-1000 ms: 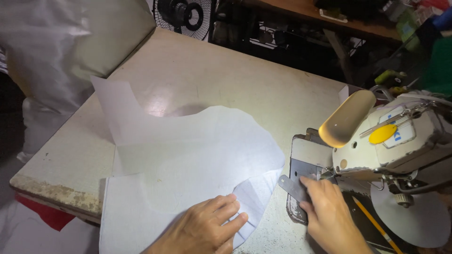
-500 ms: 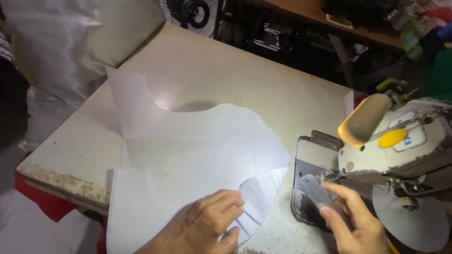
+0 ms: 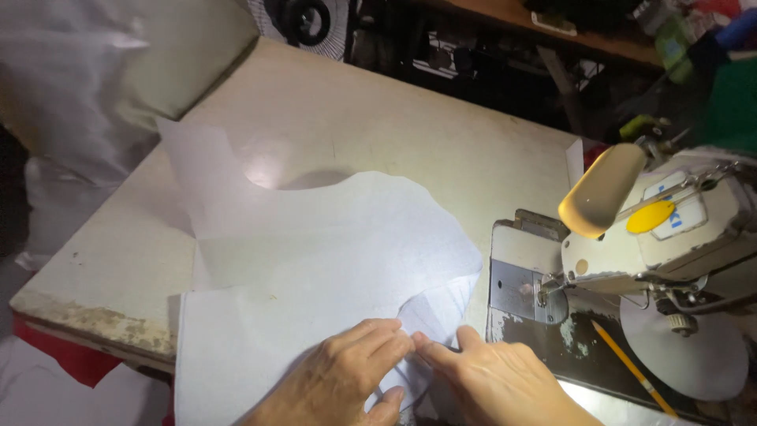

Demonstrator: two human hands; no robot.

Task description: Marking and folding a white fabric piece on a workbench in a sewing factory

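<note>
A stack of white fabric pieces point(image 3: 315, 252) lies spread on the pale worktable point(image 3: 355, 118), left of a white sewing machine point(image 3: 678, 229). My left hand point(image 3: 339, 379) rests flat on the near edge of the fabric, fingers pointing right. My right hand point(image 3: 497, 383) lies beside it, its fingertips meeting the left hand's at a folded edge of the fabric point(image 3: 430, 315). Both hands press on the cloth; whether either pinches it I cannot tell. The machine's needle area point(image 3: 544, 296) sits just right of the fabric.
A yellow pencil point(image 3: 631, 367) lies on the machine bed. A large white bag point(image 3: 71, 95) stands at the table's left. A fan point(image 3: 303, 20) and dark clutter lie behind the table. The table's near left edge point(image 3: 87, 315) is chipped.
My right hand left the machine's needle area and came left to meet my left hand on the fabric edge. The view shifted slightly.
</note>
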